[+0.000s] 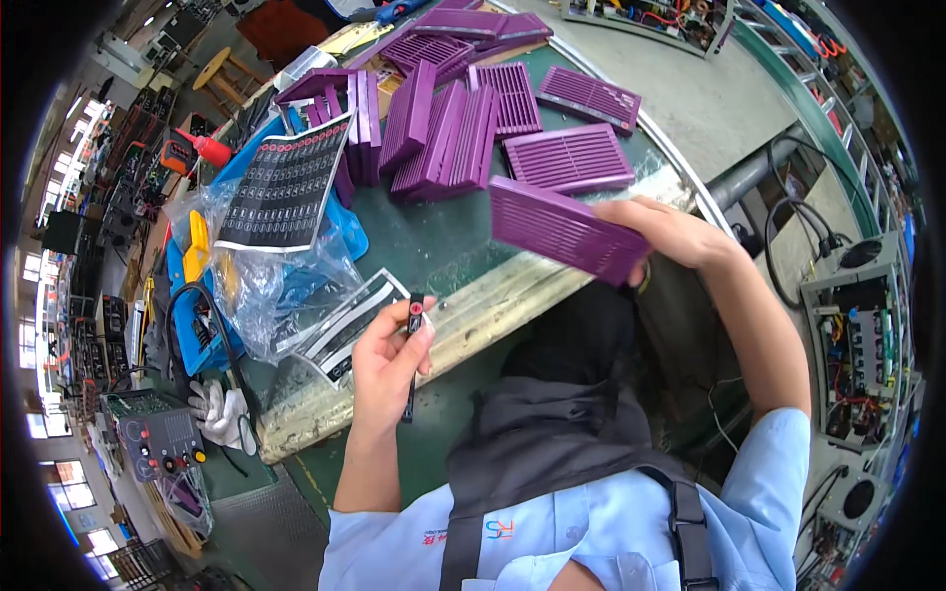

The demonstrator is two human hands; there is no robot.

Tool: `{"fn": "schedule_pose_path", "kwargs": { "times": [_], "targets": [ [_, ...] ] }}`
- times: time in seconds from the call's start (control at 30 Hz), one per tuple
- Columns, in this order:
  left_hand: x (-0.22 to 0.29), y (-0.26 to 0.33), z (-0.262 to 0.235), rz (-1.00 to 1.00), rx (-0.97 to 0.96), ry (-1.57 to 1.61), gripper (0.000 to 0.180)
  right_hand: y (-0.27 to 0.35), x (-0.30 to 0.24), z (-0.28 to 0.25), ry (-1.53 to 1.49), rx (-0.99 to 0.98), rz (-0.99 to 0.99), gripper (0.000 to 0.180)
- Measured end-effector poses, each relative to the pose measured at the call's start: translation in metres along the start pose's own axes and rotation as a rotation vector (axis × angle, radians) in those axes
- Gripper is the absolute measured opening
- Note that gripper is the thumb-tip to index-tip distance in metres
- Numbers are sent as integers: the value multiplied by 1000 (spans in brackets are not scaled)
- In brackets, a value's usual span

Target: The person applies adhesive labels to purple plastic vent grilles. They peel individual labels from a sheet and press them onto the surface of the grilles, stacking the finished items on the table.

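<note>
My right hand (675,231) grips the right end of a purple slotted panel (562,229), tilted above the table's front edge. Between the thumb and fingers of my left hand (389,360) is a narrow black label strip (415,313) with a red mark near its top. Just behind that hand, a partly used label sheet (350,325) lies by the table edge. A fuller black label sheet (281,187) rests on clear plastic wrapping (286,295) at the left. Several more purple panels (507,98) stand leaning together or lie flat across the table.
The green worktable (414,231) has a worn, pale front edge. A blue bin (202,340), a yellow tool (195,246) and a red-capped bottle (212,150) are at the left. White gloves (219,412) lie near a grey control box (153,433). Opened equipment (867,335) stands at the right.
</note>
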State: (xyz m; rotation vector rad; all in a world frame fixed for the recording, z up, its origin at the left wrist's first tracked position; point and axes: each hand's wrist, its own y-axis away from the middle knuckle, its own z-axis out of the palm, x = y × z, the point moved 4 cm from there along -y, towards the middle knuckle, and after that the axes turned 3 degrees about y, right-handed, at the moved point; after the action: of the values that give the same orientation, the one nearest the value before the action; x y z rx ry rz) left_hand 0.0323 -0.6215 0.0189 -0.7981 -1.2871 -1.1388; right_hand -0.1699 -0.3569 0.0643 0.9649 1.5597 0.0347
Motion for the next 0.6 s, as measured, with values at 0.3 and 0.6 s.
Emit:
{"fn": "schedule_pose_path", "kwargs": {
  "times": [0.3,0.6],
  "targets": [
    [17,-9,4,171,-70,-455,33,-63,-9,39,435,238,-340,65],
    [12,-6,-1,64,-9,-204,28,-43,-11,81,346,329,-283,61]
  ]
}}
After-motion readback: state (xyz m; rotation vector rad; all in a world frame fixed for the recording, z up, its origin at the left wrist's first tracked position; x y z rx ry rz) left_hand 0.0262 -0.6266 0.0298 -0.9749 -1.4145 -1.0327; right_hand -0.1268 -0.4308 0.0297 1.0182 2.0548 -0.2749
